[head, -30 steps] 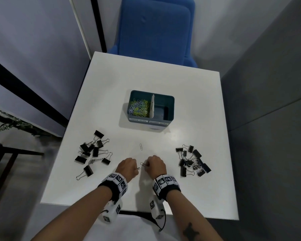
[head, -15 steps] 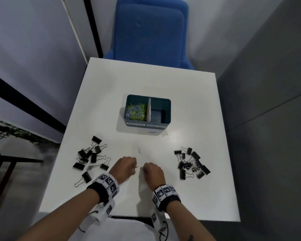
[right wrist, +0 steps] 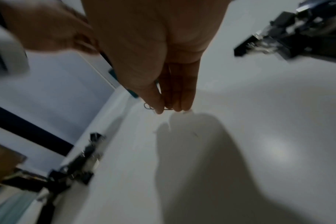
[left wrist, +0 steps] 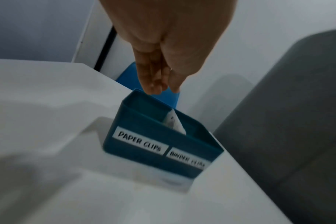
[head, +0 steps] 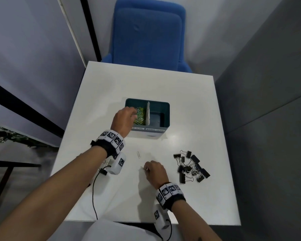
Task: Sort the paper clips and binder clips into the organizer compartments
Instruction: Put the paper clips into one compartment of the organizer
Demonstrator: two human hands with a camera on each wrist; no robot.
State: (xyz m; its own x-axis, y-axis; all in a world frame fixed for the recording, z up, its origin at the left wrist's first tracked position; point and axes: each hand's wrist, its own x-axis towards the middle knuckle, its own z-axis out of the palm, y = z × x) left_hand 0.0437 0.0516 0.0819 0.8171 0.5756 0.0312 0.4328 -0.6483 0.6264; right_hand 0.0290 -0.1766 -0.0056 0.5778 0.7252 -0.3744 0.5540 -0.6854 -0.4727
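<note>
I am reaching my left hand [head: 122,120] over the left compartment of the organizer [head: 165,117], the one labelled for paper clips, where coloured paper clips [head: 140,116] are already lying. Its fingers [left wrist: 153,78] are pointing down, nearly straight and close together above the rim; whether a clip is between them I cannot tell. My right hand [head: 155,173] is hovering low near the front edge of the table [head: 198,101], pinching a silver paper clip [right wrist: 149,106] between thumb and fingertips, its long axis roughly level with the tabletop. One loose paper clip [head: 138,154] is lying between my hands, long axis running front to back; the right hand seems nearer. The binder clips [head: 191,166] are piled toward the right edge, just beside my right hand, and their compartment looks empty.
</note>
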